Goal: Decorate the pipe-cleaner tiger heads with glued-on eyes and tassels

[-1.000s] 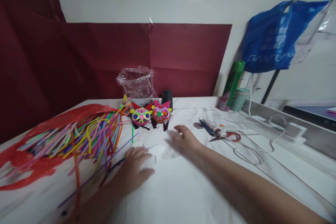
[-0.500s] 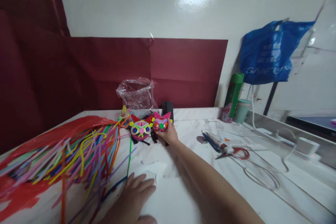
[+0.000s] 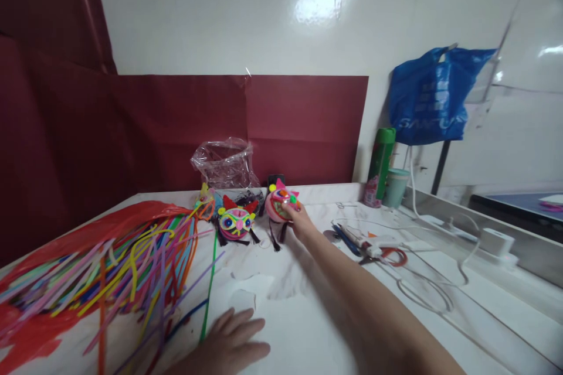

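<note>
My right hand (image 3: 299, 220) grips a round pink mask-like ornament (image 3: 279, 204) with pink ears, colored dots and black tassels; it is tilted, and the fingers cover its lower right part. Beside it on the left, a similar ornament with red ears (image 3: 237, 222) and blue eyes rests on the table. My left hand (image 3: 233, 340) is open near the front, fingers spread over the white table, close to a small piece of white paper (image 3: 243, 300). Nothing is held in it.
Many colored fuzzy sticks (image 3: 145, 269) lie on red plastic (image 3: 127, 217) at left. A clear bag (image 3: 226, 165) stands behind. Pliers and a glue gun (image 3: 372, 248), cables, a green can (image 3: 380, 167), a cup (image 3: 396, 188) and a charger (image 3: 497, 241) are at right.
My right hand has lifted and tilted the pink-eared ornament, moving it away from the red-eared one. My left hand has shifted slightly, fingers still spread. The camera view has turned a little.
</note>
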{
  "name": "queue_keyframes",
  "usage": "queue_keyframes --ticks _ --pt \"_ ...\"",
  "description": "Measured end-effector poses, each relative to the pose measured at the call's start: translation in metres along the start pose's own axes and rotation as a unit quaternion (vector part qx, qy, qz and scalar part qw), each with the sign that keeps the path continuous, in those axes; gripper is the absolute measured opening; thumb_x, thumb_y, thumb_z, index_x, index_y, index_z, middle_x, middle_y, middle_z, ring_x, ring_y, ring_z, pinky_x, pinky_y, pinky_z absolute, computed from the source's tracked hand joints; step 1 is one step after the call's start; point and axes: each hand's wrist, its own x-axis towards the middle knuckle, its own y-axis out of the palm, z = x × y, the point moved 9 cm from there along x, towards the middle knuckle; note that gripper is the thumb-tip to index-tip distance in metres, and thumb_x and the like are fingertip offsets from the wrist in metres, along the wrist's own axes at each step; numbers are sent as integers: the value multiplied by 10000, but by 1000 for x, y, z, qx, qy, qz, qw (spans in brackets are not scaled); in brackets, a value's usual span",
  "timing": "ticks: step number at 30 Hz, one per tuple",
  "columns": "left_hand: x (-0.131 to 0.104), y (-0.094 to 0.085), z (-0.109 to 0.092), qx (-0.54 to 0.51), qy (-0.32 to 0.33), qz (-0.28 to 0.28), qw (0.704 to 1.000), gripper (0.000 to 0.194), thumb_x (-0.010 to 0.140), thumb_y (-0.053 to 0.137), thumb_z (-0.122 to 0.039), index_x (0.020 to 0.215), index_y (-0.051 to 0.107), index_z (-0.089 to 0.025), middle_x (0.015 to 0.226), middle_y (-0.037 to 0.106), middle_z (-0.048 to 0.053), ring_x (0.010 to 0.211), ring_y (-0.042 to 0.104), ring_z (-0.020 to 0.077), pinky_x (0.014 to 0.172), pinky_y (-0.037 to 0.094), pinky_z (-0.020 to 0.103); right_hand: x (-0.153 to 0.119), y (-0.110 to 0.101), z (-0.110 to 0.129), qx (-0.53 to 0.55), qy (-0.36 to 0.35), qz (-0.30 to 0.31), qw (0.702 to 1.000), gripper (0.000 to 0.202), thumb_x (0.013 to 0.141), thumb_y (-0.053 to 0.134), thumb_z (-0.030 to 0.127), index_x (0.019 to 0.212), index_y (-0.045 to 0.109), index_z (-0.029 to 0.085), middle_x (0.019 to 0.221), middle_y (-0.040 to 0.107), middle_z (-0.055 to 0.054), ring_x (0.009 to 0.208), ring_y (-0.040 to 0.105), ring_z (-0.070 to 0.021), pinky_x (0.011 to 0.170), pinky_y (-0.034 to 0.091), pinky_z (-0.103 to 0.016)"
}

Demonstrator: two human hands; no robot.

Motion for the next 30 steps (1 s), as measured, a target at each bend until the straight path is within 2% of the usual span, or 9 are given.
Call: queue_keyframes --ticks 3,6,8,11,16,20,23,26,30 --pt "4 2 -2 -9 -40 29 999 609 791 526 -613 1340 464 -358 1469 402 54 1357 336 330 1111 238 504 -4 -27 41 24 4 -13 1000 534 656 675 508 1096 516 249 949 692 -28 791 650 -210 634 506 -308" --pt "21 -4 -26 -32 -43 93 994 860 688 581 -694 1427 328 -335 1531 249 91 1395 209 379 1109 161 586 -14 -52 79 45 -4 -15 999 511 668 670 506 1093 518 267 1001 685 -29 807 645 -203 650 503 -300" --pt "44 -11 -43 -32 -37 120 992 893 707 562 -691 1456 257 -313 1547 181 111 1409 144 375 1099 144 611 -25 -64 95 53 -5 -15 998 498 673 660 508 1090 517 276 1028 677 -24 822 639 -205 661 503 -307" --pt "91 -17 -49 -20 -49 135 989 906 695 593 -668 1440 317 -233 1532 201 170 1407 134 386 1088 160 613 -45 -74 106 62 2 -14 998 479 667 670 498 1065 523 274 1012 671 -15 809 630 -199 654 499 -305" --pt "170 -22 -20 -11 -30 102 994 766 757 582 -585 1408 378 -237 1530 253 132 1416 161 346 1113 146 563 -72 -84 111 59 7 6 998 447 680 692 479 1039 541 259 937 673 -19 735 622 -192 590 495 -294" --pt "200 -40 11 -25 -49 33 998 726 661 722 -438 1320 501 -229 1490 363 111 1397 244 328 1123 190 497 -81 -94 115 41 -26 15 999 458 688 695 477 1062 552 254 1017 673 -37 813 639 -212 629 519 -314" --pt "190 -56 22 -40 -82 -39 995 582 647 735 -338 1201 600 -224 1424 467 101 1360 328 308 1130 199 460 -88 -96 113 31 -50 8 998 492 679 701 475 1085 542 248 1084 670 -54 937 642 -240 767 530 -371" --pt "156 -66 31 -67 -145 -107 981 343 830 530 -369 1113 636 -205 1268 603 108 1267 459 277 1106 265 453 -101 -85 100 5 -36 12 999 555 638 730 464 1098 539 220 1112 668 -86 1005 630 -266 878 502 -417" --pt "94 -74 22 -164 -214 -184 945 560 944 202 -465 1352 394 -132 1312 546 180 1186 546 246 972 442 413 -138 -42 80 3 29 87 996 663 559 801 415 1127 524 212 1122 667 -96 1055 614 -274 950 465 -433"
